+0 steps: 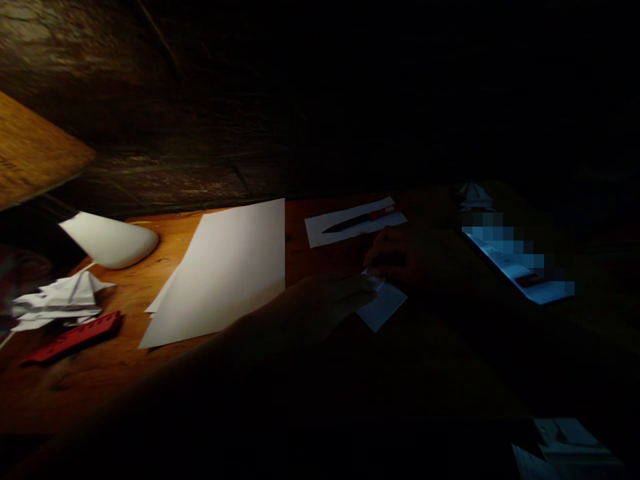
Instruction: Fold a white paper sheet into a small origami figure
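A small folded piece of paper (380, 308) lies on the dark part of the wooden table with one corner pointing down. My left hand (343, 293) reaches in from the left, its fingers stretched out and lying flat on the paper's left side. Above the paper's upper edge, my right hand (397, 257) is curled, with thumb and fingers pinched at the top corner. Dim light hides much of both hands. Just behind them, a knife (350, 223) with a dark blade and red handle rests on a strip of white paper (316, 233).
Large white sheets (230, 267) lie left of my hands. Further left are a white lamp-like object (113, 240), crumpled paper (65, 297) and a red comb-like piece (75, 338). A lit phone (525, 267) stands at right, folded paper (475, 195) behind it. More paper (570, 440) shows at lower right.
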### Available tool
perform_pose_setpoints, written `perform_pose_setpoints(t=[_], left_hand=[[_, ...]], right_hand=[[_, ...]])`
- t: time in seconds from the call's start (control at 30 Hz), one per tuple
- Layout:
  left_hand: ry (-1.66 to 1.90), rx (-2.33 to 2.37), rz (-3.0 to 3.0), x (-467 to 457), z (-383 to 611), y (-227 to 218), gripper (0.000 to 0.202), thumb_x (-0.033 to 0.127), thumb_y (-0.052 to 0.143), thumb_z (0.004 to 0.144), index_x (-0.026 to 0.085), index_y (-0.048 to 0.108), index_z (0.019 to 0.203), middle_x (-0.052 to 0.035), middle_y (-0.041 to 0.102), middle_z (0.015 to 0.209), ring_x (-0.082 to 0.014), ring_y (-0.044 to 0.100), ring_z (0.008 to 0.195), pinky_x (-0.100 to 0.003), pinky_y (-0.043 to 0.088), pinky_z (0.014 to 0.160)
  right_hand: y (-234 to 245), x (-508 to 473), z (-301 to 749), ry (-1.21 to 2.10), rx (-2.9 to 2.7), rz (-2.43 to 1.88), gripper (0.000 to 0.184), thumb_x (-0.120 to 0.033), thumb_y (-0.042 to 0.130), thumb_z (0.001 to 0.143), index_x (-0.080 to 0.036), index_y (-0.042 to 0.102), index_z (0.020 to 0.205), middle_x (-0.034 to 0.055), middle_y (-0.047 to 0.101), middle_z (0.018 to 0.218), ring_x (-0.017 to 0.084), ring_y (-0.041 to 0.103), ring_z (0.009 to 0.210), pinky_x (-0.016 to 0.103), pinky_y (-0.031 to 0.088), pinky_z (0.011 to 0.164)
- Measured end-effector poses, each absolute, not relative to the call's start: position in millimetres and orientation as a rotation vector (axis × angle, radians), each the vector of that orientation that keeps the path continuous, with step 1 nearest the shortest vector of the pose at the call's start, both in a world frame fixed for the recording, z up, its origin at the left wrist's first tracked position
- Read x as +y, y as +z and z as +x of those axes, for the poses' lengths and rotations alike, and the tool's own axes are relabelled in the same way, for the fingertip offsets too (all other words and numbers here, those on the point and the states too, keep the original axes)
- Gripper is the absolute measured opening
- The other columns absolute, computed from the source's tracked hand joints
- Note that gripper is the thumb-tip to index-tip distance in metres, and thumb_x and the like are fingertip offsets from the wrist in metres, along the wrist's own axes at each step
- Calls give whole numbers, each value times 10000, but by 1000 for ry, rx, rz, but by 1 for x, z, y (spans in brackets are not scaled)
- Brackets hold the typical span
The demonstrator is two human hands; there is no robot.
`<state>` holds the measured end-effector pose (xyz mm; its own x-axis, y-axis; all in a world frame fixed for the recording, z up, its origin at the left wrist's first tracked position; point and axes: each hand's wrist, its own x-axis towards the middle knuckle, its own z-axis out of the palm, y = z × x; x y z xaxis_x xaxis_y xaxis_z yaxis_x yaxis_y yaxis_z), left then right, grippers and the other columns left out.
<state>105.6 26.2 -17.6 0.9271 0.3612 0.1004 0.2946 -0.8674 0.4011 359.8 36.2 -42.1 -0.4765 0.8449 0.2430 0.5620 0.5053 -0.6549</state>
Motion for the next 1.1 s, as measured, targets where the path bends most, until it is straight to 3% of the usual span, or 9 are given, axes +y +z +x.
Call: perform_pose_setpoints(t=[0.17, 0.8, 0.97, 1.1], left_hand=[[234, 504, 2691, 24, 104, -16, 363, 364, 627, 995, 165, 594, 1297, -111, 614, 1299, -243, 646, 1107, -455, 572, 931], [256, 463, 2722, 27, 105, -21, 377, 362, 638, 989, 165, 587, 1307, -112, 608, 1312, -251, 642, 1121, -466, 571, 937], [259, 464, 2743, 30, 106, -21, 391, 65, 424, 1017, 155, 538, 1380, -123, 593, 1339, -208, 609, 1171, -424, 532, 1026], [271, 456, 2762, 29, 103, -20, 491, -6, 407, 961, 166, 516, 1409, -110, 594, 1332, -212, 574, 1215, -444, 513, 1060]], right_hand=[[-47, 38, 363, 709, -2255, -1104, 155, -312, 663, 934, -306, 769, 1047, 39, 582, 1072, 210, 601, 998, 379, 486, 887], [-48, 39, 363, 704, -2277, -1069, 133, -306, 656, 939, -258, 748, 1023, 44, 558, 1062, 198, 598, 968, 363, 484, 855], [-47, 39, 363, 678, -2294, -1077, 147, -306, 643, 944, -238, 741, 1030, 56, 574, 1075, 207, 596, 973, 371, 475, 857], [-42, 38, 361, 683, -2295, -1074, 151, -292, 640, 943, -224, 747, 1026, 60, 583, 1051, 209, 595, 954, 375, 468, 852]])
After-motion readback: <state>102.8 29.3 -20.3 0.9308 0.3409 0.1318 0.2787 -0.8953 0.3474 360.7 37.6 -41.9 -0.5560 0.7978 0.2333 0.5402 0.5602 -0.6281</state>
